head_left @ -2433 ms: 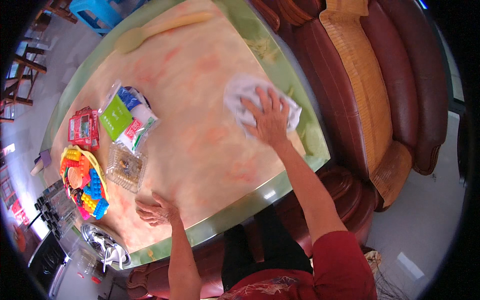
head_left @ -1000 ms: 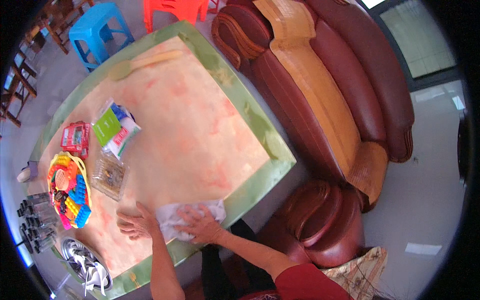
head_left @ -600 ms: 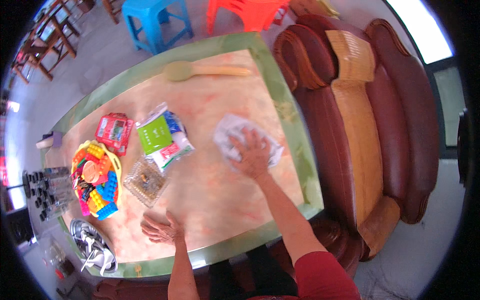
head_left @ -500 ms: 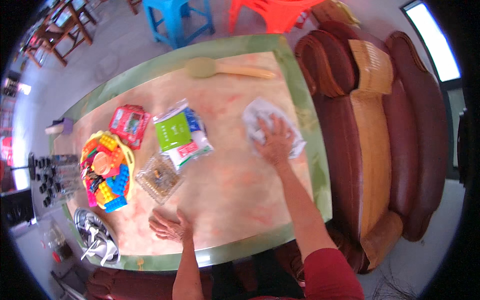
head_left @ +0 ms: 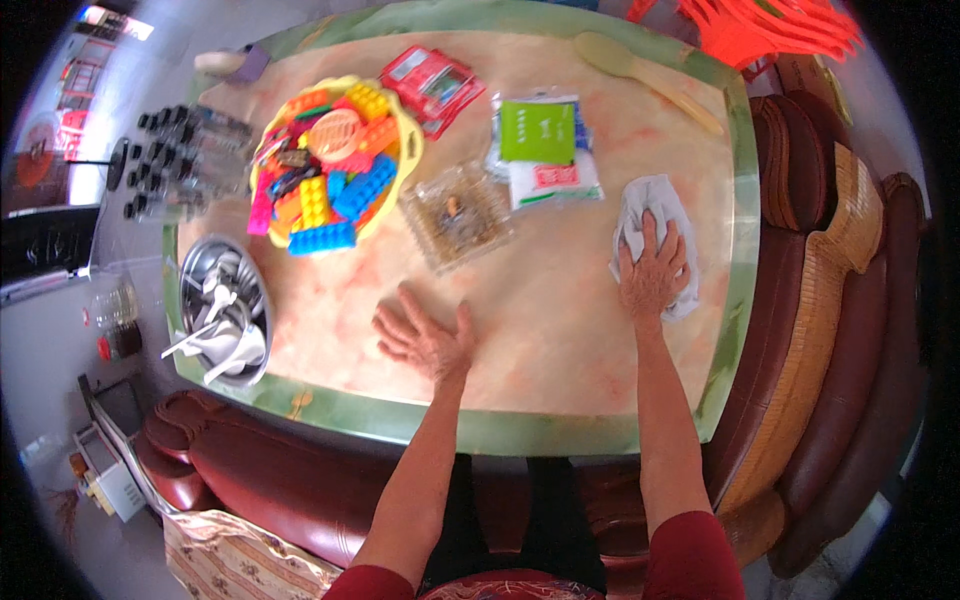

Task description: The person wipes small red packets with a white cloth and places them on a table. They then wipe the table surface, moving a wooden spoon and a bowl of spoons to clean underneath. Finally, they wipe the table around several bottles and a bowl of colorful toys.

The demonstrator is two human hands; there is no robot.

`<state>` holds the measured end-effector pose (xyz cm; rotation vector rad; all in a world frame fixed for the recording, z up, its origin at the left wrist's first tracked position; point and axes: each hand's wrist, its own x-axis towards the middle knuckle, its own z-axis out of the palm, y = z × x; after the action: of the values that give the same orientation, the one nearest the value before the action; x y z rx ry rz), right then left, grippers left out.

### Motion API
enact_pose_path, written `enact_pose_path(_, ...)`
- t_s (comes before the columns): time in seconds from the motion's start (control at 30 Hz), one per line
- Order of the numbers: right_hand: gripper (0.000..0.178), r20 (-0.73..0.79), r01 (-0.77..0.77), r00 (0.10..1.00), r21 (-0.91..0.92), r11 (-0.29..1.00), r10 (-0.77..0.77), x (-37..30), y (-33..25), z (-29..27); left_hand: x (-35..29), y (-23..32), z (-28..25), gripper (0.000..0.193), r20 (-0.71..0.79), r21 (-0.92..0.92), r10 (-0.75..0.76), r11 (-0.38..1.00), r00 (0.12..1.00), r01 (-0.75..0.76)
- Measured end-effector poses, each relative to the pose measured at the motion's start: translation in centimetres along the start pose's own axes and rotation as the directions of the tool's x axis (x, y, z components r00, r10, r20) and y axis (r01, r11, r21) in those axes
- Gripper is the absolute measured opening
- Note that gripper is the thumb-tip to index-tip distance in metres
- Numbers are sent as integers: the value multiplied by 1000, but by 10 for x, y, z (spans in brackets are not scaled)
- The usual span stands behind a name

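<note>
My right hand [head_left: 657, 275] lies spread on a crumpled white cloth [head_left: 678, 213] near the table's right side, pressing it to the tabletop. My left hand [head_left: 428, 338] rests on the table with its fingers apart and nothing in it. Just beyond that hand sits a clear plastic box [head_left: 458, 218] with small brownish contents. Farther off lie a green packet [head_left: 538, 132] on top of white and blue plastic packages, and a red packet [head_left: 433, 85]. A yellow basket [head_left: 412, 160] heaped with colourful toy blocks stands left of the box.
The marble-look table [head_left: 560, 340] has a green border. A metal bowl [head_left: 262, 300] of white spoons sits at its left edge, near several black-capped clear bottles [head_left: 190, 150]. A long-handled paddle [head_left: 640, 75] lies at the far right. A brown sofa [head_left: 850, 330] flanks the right side.
The view has turned and shifted, so the table sits higher and farther right. My right hand and the cloth have slid slightly away from the right border. My left hand stays near the box.
</note>
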<state>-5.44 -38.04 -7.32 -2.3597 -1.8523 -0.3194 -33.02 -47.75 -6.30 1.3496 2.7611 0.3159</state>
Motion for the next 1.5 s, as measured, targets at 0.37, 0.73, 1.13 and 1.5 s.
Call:
enact_pose_path(0.37, 76, 93, 298, 945, 155, 942, -314, -185, -161, -72, -30, -147, -54, 51, 68, -639, 206, 760, 976, -116)
enact_pose_path(0.73, 65, -1, 477, 861, 351, 806, -509, -187, -351, -84, 68, -289, -121, 48, 543, -839, -236, -116, 806, 532)
enact_pose_path(1.13, 84, 131, 702, 489, 528, 478, -863, -267, -272, -119, 137, -352, -76, 31, 761, -555, -61, -576, 646, 600)
enact_pose_path(1.5, 72, -38, 561, 801, 397, 726, -598, -219, -253, -99, 53, -336, -103, 36, 755, -610, -98, -467, 649, 640)
